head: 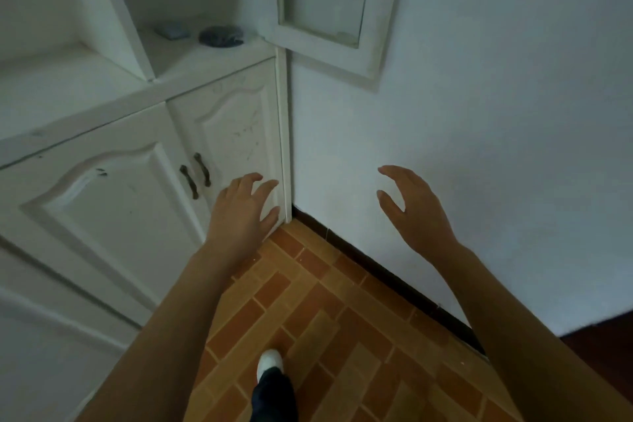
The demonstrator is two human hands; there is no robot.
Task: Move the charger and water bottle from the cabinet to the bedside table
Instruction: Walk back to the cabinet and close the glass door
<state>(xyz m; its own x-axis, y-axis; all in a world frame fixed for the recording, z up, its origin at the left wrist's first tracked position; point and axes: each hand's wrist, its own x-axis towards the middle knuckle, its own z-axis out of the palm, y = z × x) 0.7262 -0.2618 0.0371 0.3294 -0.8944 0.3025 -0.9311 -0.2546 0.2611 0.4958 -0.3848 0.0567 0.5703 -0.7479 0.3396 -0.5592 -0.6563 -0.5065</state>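
A white cabinet (102, 120) stands at the left with an open upper compartment. On its shelf lie a small grey-blue blocky item (173, 30) and a dark rounded item (221, 36); both are blurred, so I cannot tell what they are. No water bottle shows. My left hand (245, 212) hovers empty with fingers spread in front of the lower cabinet door, well below the shelf. My right hand (411, 207) is open too, fingers curved, held before the white wall.
The upper cabinet door (325, 10) with a glass pane hangs open to the right, over the wall (496, 113). Two dark handles (195, 175) sit on the shut lower doors. Orange brick-pattern floor (325, 319) lies below, with my foot in a white shoe (270, 361).
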